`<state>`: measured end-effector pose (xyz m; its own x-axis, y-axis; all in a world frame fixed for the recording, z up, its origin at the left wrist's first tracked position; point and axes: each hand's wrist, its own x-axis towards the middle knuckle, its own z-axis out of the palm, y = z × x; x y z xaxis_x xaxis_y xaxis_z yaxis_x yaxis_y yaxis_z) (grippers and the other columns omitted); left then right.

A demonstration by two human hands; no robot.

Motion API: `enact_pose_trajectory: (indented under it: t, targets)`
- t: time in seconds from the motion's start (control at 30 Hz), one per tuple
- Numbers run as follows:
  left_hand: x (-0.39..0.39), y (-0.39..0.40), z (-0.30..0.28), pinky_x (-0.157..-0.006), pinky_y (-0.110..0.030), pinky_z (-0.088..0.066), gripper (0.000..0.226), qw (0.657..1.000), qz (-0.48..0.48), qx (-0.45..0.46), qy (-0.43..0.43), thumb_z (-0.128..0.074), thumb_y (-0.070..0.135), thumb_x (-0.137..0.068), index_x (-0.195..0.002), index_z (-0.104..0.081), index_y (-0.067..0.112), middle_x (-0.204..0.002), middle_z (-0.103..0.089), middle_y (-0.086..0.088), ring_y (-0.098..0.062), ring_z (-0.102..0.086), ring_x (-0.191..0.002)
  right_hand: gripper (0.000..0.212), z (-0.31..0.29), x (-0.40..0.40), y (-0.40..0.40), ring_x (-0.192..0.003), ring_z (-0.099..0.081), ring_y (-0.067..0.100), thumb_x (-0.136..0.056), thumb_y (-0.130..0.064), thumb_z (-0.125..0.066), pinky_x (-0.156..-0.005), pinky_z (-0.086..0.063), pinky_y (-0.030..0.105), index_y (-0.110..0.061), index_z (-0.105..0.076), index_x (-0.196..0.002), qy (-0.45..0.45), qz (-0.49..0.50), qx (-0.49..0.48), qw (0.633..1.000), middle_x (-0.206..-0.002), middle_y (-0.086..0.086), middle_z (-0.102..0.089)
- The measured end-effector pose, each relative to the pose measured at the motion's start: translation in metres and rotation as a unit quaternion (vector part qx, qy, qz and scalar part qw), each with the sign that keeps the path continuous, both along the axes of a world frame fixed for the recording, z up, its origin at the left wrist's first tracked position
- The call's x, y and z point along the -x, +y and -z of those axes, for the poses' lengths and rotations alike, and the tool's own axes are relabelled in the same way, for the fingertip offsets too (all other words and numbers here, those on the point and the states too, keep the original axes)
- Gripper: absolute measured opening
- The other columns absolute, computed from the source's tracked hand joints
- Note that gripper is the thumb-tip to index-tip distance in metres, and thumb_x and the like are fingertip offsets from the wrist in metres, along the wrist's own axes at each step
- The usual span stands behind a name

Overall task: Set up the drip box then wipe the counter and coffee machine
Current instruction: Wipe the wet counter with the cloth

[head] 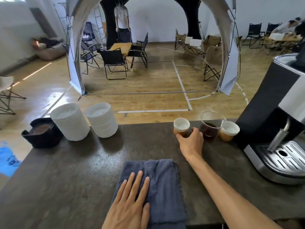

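A folded grey-blue cloth (pixel 162 184) lies on the dark counter (pixel 74 171) near the front edge. My left hand (pixel 130 202) rests flat on it with fingers spread. My right hand (pixel 191 142) reaches to the far edge and grips a small white-and-tan cup (pixel 181 126). The coffee machine (pixel 277 129), black and steel, stands at the right with its metal drip tray (pixel 287 157) and steam wand (pixel 279 136). A black knock box (pixel 41 133) holding coffee grounds sits at the far left.
Two stacks of white lids or plates (pixel 70 121) (pixel 102 119) stand at the back left. A glass pitcher of dark coffee (pixel 209 128) and a second small cup (pixel 228 130) sit between my right hand and the machine. Beyond the counter are folding chairs, a tent and a person.
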<state>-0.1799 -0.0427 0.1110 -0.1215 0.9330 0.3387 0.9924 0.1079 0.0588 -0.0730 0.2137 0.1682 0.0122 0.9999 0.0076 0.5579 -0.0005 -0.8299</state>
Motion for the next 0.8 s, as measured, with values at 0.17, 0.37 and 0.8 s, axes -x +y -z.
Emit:
enact_pose_trajectory:
  t: [0.17, 0.37, 0.8]
  targets:
    - [-0.001, 0.001, 0.0, -0.113, -0.037, -0.021, 0.055, 1.0, -0.011, 0.019, -0.012, -0.03, 0.04, -0.096, -0.144, -0.042, 0.017, -0.149, -0.047, -0.009, -0.024, -0.025, -0.143, 0.055, 0.001, 0.002, 0.005, -0.119, -0.052, 0.028, -0.077, -0.024, -0.081, -0.098, -0.039, 0.032, -0.005, -0.054, -0.121, -0.009, -0.029, -0.011, 0.999, -0.125, 0.013, -0.054]
    - [0.0, 0.016, -0.012, -0.114, -0.036, -0.018, 0.059, 0.997, -0.031, 0.067, -0.013, -0.04, 0.042, -0.092, -0.146, -0.045, 0.019, -0.154, -0.041, -0.006, -0.021, -0.028, -0.145, 0.052, 0.003, 0.008, 0.012, -0.114, -0.055, 0.027, -0.076, -0.026, -0.083, -0.094, -0.043, 0.033, -0.005, -0.056, -0.115, -0.004, -0.029, -0.011, 1.0, -0.121, 0.013, -0.059]
    - [0.003, 0.035, -0.025, -0.115, -0.037, -0.011, 0.057, 0.993, -0.043, 0.101, -0.032, -0.029, 0.045, -0.101, -0.154, -0.028, 0.024, -0.161, -0.024, -0.001, -0.021, -0.018, -0.15, 0.056, -0.008, 0.045, 0.011, -0.109, -0.061, 0.026, -0.069, -0.04, -0.084, -0.079, -0.042, 0.028, -0.014, -0.065, -0.115, -0.037, -0.109, 0.006, 0.993, -0.119, 0.008, -0.065]
